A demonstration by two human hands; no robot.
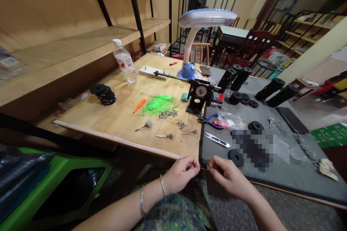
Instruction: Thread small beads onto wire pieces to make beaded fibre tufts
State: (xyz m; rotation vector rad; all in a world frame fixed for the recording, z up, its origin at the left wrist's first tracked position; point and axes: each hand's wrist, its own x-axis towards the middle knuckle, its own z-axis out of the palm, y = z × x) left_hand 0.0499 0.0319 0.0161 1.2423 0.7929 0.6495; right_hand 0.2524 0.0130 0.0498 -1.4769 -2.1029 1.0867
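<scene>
At the table's front edge my left hand (184,173) is closed in a pinch, thumb against the curled fingers. My right hand (226,175) faces it across a small gap, also pinching. A tiny pale piece shows at the right fingertips, too small to name; what the left fingers hold is hidden. Just beyond the right hand lie a black foam disc (236,157) and thread snips (217,139). Several small feathery tufted pieces (164,135) lie on the wood ahead of the left hand, near a heap of coloured beads (168,114) and bright green strands (158,104).
A black winding device (199,95) with a long rod stands mid-table before a blue-based lamp (188,70). Blue-handled pliers (210,118) lie below it. Stacked black foam discs (103,94) and a water bottle (125,61) stand left; a phone (292,120) lies right on the grey mat (287,169).
</scene>
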